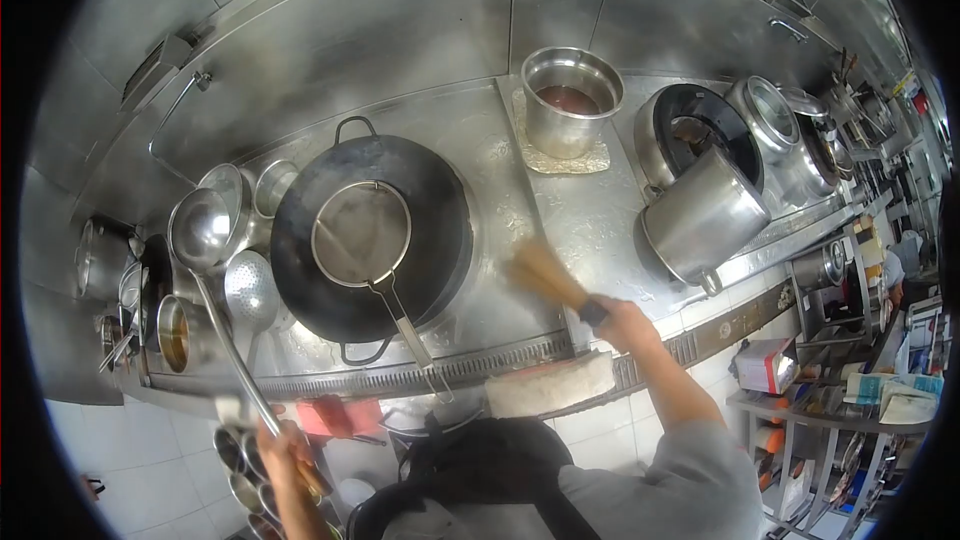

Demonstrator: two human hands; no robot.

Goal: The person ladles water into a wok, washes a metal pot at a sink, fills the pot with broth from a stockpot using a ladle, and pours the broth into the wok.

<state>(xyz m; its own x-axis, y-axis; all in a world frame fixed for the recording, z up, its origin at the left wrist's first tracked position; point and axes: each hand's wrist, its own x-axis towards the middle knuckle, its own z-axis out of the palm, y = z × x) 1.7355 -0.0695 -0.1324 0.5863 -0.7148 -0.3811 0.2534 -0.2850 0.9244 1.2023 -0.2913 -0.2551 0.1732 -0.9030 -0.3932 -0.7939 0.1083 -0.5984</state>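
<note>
My right hand (622,322) is closed around the dark handle of a bamboo brush (545,273), whose blurred bristles are over the wet steel counter, right of the wok. My left hand (285,448) grips the long handle of a steel ladle (203,230); its bowl is above the pots at the left. Between them a black wok (440,225) sits on the stove, with a round wire strainer (361,233) lying across it. A perforated skimmer (251,290) rests left of the wok.
A steel pot with reddish liquid (568,118) stands at the back. Right of it are a large tilted pot (705,218) and a black-rimmed pan (745,145). A folded cloth (551,384) and a red cloth (341,418) lie along the front edge.
</note>
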